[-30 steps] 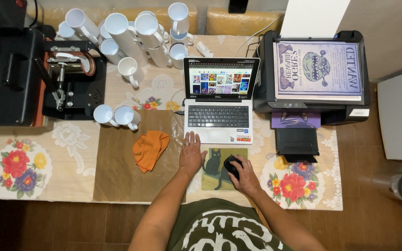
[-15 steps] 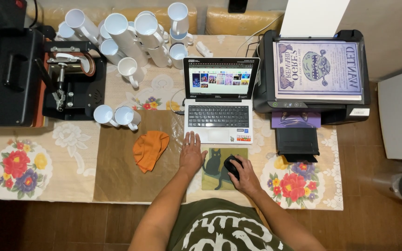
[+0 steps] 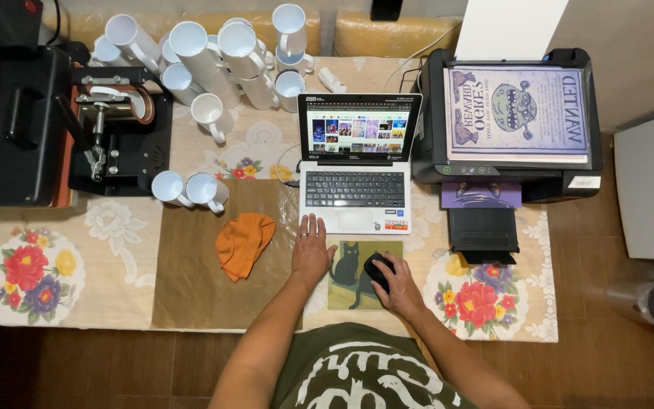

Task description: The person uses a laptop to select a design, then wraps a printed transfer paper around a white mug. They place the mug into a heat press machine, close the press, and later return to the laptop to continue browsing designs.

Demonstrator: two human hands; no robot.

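Observation:
My right hand (image 3: 397, 288) covers a black computer mouse (image 3: 376, 267) on a green mouse pad (image 3: 344, 282) with a black cat picture. My left hand (image 3: 311, 250) lies flat on the table, fingers spread, just below the left front corner of an open silver laptop (image 3: 356, 189). The laptop's screen shows a grid of small pictures. An orange cloth (image 3: 243, 244) lies crumpled left of my left hand.
A black printer (image 3: 505, 182) with a printed sheet on top stands right of the laptop. Several white mugs (image 3: 213, 60) crowd the back; two more (image 3: 189, 189) sit near a black mug press (image 3: 119, 140). A larger black press (image 3: 9, 129) fills the left.

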